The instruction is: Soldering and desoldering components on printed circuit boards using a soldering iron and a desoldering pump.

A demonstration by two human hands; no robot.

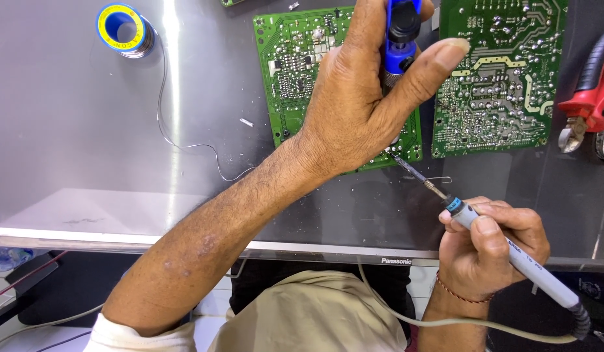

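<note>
Circuit board (295, 72), green and dotted with small silver solder joints, lies flat on the grey metal sheet (87, 130) directly under the left hand (360, 104); its lower right corner sits just up and left of the soldering iron (510, 251), whose thin dark tip points at that corner; the iron's long axis runs from lower right to upper left, and its tip ends close to the board's edge, though whether it touches cannot be told. The right hand (494, 248) is wrapped closed round the iron's pale, smooth barrel in a pen grip, thumb on top; the left hand, reaching across from the lower left, has its fingers curled round a blue desoldering pump (400, 39) held upright over the board, thumb stretched out beside it; so the left hand is the nearer to the board. A second green board (497, 78) lies just right of the first; a spool of solder wire (123, 29) stands well apart at upper left, its bright strand trailing across the sheet; red-handled pliers (589, 98) rest at the right edge.
</note>
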